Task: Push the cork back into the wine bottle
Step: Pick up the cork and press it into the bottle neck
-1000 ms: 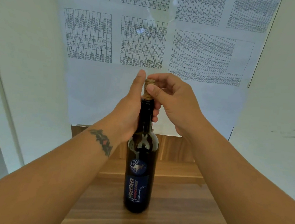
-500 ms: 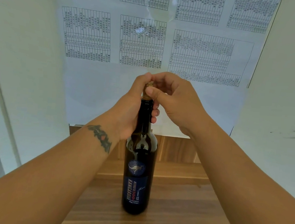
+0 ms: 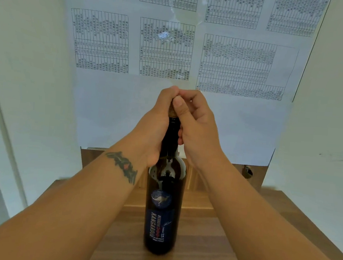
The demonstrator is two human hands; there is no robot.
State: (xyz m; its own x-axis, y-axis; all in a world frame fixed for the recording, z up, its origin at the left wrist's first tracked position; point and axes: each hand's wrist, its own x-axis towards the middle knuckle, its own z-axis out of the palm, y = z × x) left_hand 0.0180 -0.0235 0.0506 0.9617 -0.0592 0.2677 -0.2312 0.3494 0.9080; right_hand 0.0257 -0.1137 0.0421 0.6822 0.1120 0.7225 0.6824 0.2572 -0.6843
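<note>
- Wooden table (image 3: 208, 247) fills the near ground, with white walls either side and a big sheet of printed tables (image 3: 173, 47) hanging on the far wall.
- Dark wine bottle (image 3: 163, 201) stands upright at the centre of the table, blue label facing the camera.
- Left hand (image 3: 156, 128) is wrapped tight around the bottle's neck from the left, thumb reaching up to the top.
- Right hand (image 3: 197, 128) is curled closed over the mouth, thumb and fingers pinching the cork (image 3: 171, 111).
- Only a short stub of cork shows between the thumbs, sitting in the bottle's mouth.
- A dark tattoo (image 3: 124, 165) marks the left wrist.
</note>
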